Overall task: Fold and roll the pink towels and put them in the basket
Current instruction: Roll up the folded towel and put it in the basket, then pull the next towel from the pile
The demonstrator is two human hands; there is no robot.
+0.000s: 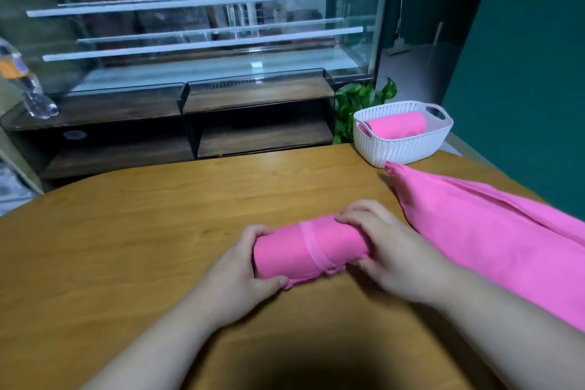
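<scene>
A rolled pink towel [308,248] lies on the wooden table [142,231] in front of me. My left hand [243,275] grips its left end, thumb under the loose edge. At the right end, my right hand [389,250] holds the roll with fingers curled over the top. To the right, an unrolled pink towel [493,241] is spread along the table's right side. At the far right corner stands a white woven basket [402,144] with one rolled pink towel [397,127] inside.
Beyond the table stands a dark wooden shelf [190,123] under a glass display case [205,25]. A plastic bottle [28,82] leans at the far left. A green plant [357,104] sits behind the basket, next to a green wall [522,73].
</scene>
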